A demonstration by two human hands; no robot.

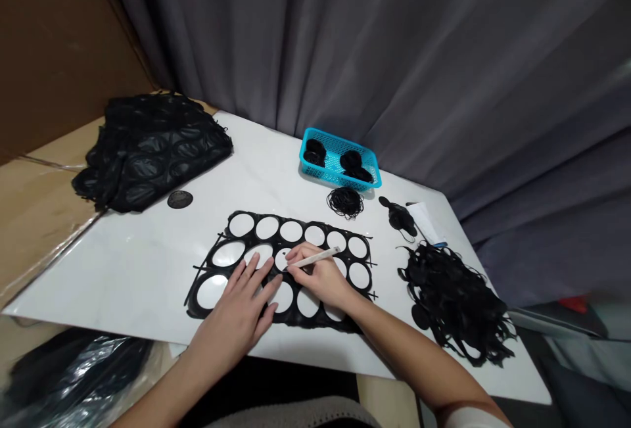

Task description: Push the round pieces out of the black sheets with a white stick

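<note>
A black sheet with rows of large round holes lies flat on the white table, the white top showing through its openings. My left hand rests on the sheet's left half with the fingers spread. Pinched in my right hand is a slim white pen-like tool, its tip down at a hole in the middle row. A small dark bit shows in that hole, too small to name. The tool's exact kind cannot be made out.
A pile of black holed sheets lies at the back left, near a black disc. At the back stands a blue basket with black coils, a tangle of black cord before it. Black strips are heaped at right.
</note>
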